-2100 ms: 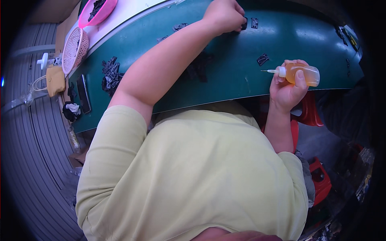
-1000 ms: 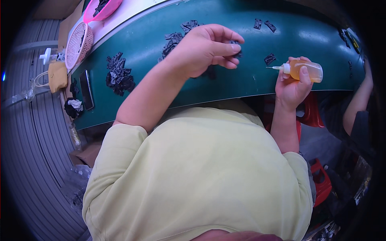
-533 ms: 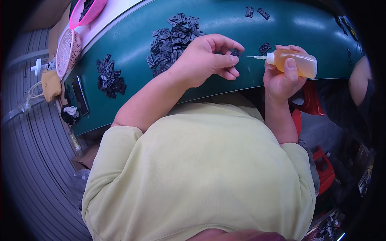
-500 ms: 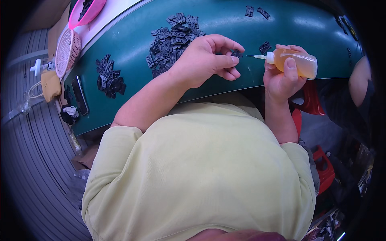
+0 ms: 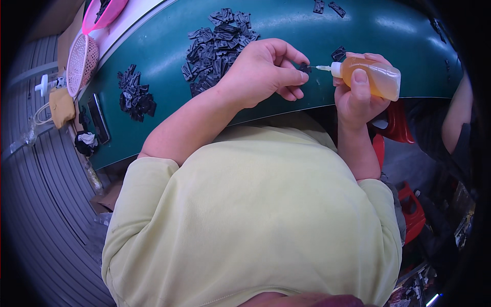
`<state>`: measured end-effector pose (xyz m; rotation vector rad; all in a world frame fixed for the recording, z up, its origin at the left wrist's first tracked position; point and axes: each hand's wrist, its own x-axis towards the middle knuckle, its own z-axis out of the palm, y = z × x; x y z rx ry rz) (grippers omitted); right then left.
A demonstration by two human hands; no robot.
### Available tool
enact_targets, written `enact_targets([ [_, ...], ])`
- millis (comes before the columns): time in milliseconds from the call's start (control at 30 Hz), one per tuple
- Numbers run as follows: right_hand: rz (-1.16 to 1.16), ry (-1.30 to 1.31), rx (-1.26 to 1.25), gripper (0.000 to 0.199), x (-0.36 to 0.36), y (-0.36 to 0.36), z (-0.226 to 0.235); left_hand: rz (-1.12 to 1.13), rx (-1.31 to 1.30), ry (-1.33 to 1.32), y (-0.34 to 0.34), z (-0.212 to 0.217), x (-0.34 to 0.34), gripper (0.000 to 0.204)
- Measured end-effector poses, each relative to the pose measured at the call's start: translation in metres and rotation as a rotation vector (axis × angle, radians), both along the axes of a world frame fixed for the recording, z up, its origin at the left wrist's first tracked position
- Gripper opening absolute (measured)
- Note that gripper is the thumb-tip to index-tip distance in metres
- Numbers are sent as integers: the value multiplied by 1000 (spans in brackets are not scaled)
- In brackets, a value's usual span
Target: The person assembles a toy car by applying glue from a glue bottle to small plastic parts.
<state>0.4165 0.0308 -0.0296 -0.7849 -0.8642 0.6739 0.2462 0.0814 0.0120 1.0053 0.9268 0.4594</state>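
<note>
Between thumb and forefinger, my left hand [image 5: 271, 71] pinches a small black plastic part [image 5: 305, 67]. My right hand [image 5: 362, 94] is wrapped round a squeeze bottle [image 5: 372, 77] of amber liquid, tipped sideways. Its white cap carries a thin needle tip [image 5: 322, 67] that points left and reaches the black part; whether it touches is too small to tell. Behind my left hand lies a large pile of black parts [image 5: 217, 46]. A smaller pile [image 5: 135, 94] sits to the left. One loose black part [image 5: 338, 53] lies just beyond the bottle.
The green table [image 5: 286, 25] curves across the front, with two more black parts [image 5: 327, 7] at its far side. At the left are a phone [image 5: 98, 117], a pink mesh basket [image 5: 82, 64] and a bright pink basin [image 5: 105, 14]. Another person's arm [image 5: 458, 115] shows at the right.
The needle tip has moved left to the black part as the bottle shifted slightly left. The other person's arm at the right has changed position. The whole view has shifted a little.
</note>
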Motion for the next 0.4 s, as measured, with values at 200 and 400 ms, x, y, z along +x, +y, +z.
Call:
enact_targets([
  [200,10,-66,-27,30,2,0,1,0,4,13,-1,0,1,23],
  [400,-15,-102,-36,30,1,0,-1,-13,46,19,-1,-1,0,24],
])
